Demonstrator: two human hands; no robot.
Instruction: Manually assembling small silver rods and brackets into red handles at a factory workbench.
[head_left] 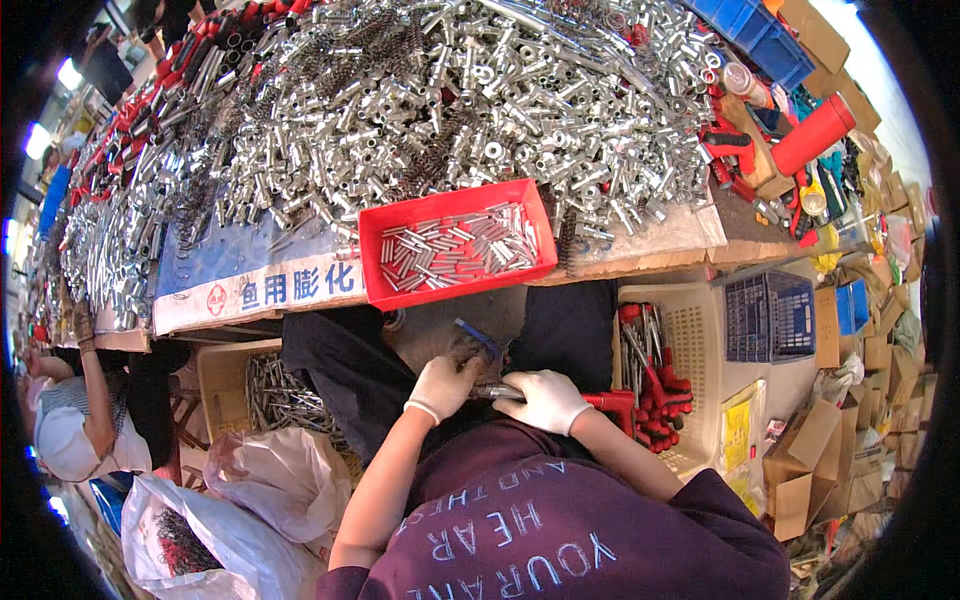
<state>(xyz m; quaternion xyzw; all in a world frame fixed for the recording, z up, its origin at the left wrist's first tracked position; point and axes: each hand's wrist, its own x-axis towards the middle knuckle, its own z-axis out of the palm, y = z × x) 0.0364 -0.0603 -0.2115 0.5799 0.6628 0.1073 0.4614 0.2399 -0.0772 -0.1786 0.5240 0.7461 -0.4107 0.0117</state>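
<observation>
Here both gloved hands meet in front of the chest, forearms bent inward. The left hand (442,385) and the right hand (543,398) are each closed on the ends of a small metal tube (493,391), held below the desk (640,250) edge, under the red tray (457,241).

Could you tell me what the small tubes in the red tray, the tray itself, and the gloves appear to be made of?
The small tubes look like bright plated or polished metal: silvery with sharp glints. The red tray seems moulded plastic, uniformly coloured with a dull sheen. The gloves on the left hand and right hand look like white knitted fabric, matte and soft-edged, though the weave is too small to confirm.
</observation>
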